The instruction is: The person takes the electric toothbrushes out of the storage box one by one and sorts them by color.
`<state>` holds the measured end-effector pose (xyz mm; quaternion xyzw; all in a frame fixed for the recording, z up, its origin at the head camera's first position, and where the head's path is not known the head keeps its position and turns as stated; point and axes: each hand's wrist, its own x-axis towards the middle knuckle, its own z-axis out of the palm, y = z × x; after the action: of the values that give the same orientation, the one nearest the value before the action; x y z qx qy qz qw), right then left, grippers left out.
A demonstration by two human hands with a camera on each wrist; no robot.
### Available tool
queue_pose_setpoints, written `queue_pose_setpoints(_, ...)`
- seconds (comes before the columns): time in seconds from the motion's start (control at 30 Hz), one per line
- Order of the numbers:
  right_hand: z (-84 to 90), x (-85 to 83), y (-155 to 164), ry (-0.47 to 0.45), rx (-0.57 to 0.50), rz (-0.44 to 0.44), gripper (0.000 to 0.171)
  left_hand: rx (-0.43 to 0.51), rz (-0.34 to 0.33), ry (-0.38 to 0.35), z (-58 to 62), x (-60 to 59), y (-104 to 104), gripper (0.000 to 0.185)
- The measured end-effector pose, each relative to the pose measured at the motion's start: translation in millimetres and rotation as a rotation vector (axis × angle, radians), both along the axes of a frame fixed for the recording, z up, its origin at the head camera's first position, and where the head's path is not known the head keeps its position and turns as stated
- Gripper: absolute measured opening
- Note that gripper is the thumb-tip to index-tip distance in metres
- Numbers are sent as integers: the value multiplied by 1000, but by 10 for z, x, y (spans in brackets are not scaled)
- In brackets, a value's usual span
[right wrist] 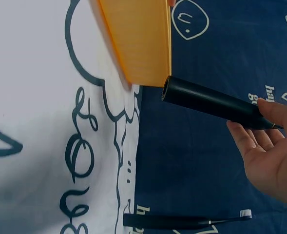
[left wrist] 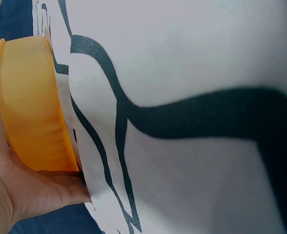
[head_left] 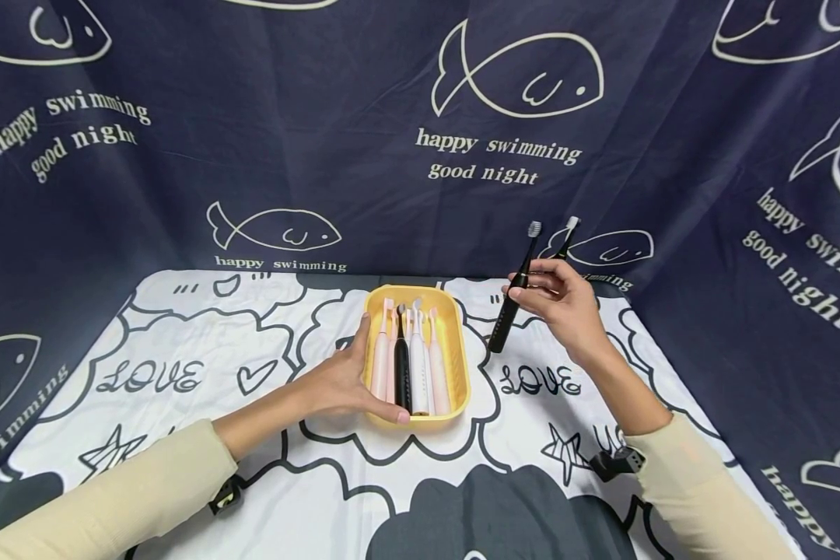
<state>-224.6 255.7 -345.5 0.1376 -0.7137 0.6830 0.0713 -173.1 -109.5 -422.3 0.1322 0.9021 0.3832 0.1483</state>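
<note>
Right grip [head_left: 556, 299] pinches black toothbrush [head_left: 514, 292], seemingly above the cloth.

A white cloth [head_left: 182, 342] with black cartoon outlines lies under both sets of fingers. It shows clouds, a heart [head_left: 255, 376] well left of the left fingers [head_left: 358, 351], and a star [head_left: 563, 453] nearer the viewer than the right fingers [head_left: 535, 274]. The word "LOVE" [head_left: 535, 381] is printed just below the right fingers, and again [head_left: 150, 377] well left of the left ones.

Just beyond the right fingers lies a second black brush [head_left: 567, 239] with pale bristles, resting on dark fabric. Just right of the left fingers, pink, black and white brushes [head_left: 418, 365] lie side by side.

A navy backdrop [head_left: 322, 117] with white fish outlines and the words "happy swimming good night" hangs behind and to both sides.
</note>
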Motion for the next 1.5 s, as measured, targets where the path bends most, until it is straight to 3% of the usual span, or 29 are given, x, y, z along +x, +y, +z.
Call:
queue_pose_setpoints(0.3, -49, 0, 178, 18, -56, 2, 36, -4, -5, -5, 1, -7, 8, 183)
queue_pose_setpoints(0.77, -93, 11, 308, 5, -14, -46, 37, -6, -3, -1, -18, -10, -11, 182)
queue_pose_setpoints(1.17, -154, 5, 434, 11, -97, -18, 38, -1, -6, 7, -22, -19, -8, 182)
queue_pose_setpoints(1.5, -266, -93, 646, 3, -142, -68, 35, 10, -16, 14, -31, -25, -10, 182)
